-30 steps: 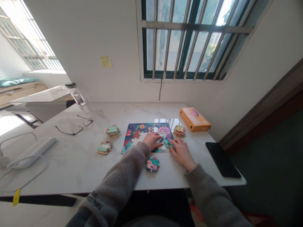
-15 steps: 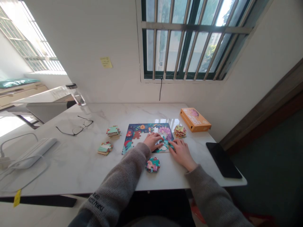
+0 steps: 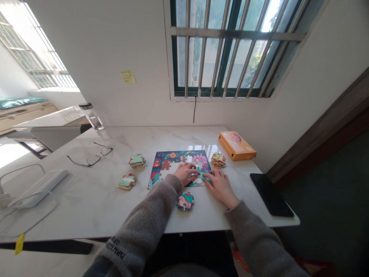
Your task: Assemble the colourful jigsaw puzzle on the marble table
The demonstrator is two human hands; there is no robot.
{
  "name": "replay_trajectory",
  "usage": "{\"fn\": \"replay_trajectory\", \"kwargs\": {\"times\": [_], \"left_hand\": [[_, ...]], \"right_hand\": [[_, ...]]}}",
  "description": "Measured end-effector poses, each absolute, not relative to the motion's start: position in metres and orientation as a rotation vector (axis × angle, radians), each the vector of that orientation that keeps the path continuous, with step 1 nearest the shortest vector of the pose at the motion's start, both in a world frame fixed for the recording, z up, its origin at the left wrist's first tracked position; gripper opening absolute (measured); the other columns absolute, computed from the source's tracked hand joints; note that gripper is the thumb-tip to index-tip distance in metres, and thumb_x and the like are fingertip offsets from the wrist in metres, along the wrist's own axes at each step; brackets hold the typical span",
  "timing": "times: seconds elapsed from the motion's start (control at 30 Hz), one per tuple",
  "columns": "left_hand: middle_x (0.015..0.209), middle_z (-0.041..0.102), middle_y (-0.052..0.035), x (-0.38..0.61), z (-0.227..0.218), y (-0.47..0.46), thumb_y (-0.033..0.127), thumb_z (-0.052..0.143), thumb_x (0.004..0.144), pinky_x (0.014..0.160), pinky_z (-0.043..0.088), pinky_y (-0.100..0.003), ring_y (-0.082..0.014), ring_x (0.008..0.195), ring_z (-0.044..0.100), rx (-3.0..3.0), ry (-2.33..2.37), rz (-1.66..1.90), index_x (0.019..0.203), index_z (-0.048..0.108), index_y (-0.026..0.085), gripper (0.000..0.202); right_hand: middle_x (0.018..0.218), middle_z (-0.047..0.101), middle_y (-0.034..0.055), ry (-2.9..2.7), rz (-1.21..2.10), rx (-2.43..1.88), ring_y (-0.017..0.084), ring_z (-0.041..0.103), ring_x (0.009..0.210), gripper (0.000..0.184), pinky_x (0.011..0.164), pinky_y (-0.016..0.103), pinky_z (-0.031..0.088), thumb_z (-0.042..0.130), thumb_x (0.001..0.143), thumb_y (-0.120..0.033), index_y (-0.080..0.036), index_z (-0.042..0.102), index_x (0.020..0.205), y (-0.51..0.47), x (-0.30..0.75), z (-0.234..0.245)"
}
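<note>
A colourful jigsaw puzzle board (image 3: 168,159) lies flat on the white marble table (image 3: 86,196), partly filled. Both hands rest on its near right part. My left hand (image 3: 186,172) has its fingers bent down onto the puzzle pieces. My right hand (image 3: 220,184) lies flat beside it, fingers stretched toward the same spot. The fingertips of the two hands nearly meet over a teal piece. A small heap of loose pieces (image 3: 186,201) sits just in front of the board, between my forearms.
More piles of pieces lie at left (image 3: 127,181), (image 3: 137,160) and right of the board (image 3: 218,159). An orange box (image 3: 236,145), a black phone (image 3: 271,194), glasses (image 3: 90,156), a water bottle (image 3: 93,119) and a white power strip (image 3: 39,186) are on the table too.
Both hands stay on the near right part of the puzzle; the fingers have shifted slightly closer together. The view has hardly moved.
</note>
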State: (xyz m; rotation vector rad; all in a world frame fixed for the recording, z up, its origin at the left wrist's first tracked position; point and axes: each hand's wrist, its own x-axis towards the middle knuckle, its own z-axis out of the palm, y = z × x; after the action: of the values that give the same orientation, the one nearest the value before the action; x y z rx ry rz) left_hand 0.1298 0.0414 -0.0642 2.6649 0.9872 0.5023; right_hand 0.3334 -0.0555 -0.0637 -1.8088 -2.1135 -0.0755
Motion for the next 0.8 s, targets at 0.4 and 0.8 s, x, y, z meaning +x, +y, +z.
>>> {"fn": "replay_trajectory", "kwargs": {"times": [0.4,0.8], "left_hand": [[0.098,0.068,-0.0050,0.085,-0.033,0.023,0.026,0.061,0.089,0.094,0.045,-0.035,-0.0202,0.096,0.059,2.546,0.662,0.692,0.093,0.069,0.020,0.010],[0.106,0.062,-0.0047,0.051,-0.018,-0.039,0.023,0.072,0.073,0.094,0.045,-0.036,-0.0231,0.099,0.054,2.650,0.676,0.389,0.095,0.067,0.024,0.023]], "right_hand": [[0.121,0.058,0.0098,-2.114,-0.076,-1.814,0.027,0.050,0.113,0.031,0.091,0.039,0.038,0.052,0.096,-0.034,-0.030,0.065,0.124,-0.055,0.333,-0.065],[0.120,0.059,0.0098,-2.118,-0.095,-1.806,0.027,0.051,0.112,0.032,0.090,0.038,0.039,0.053,0.095,-0.033,-0.028,0.064,0.124,-0.054,0.335,-0.069]]}}
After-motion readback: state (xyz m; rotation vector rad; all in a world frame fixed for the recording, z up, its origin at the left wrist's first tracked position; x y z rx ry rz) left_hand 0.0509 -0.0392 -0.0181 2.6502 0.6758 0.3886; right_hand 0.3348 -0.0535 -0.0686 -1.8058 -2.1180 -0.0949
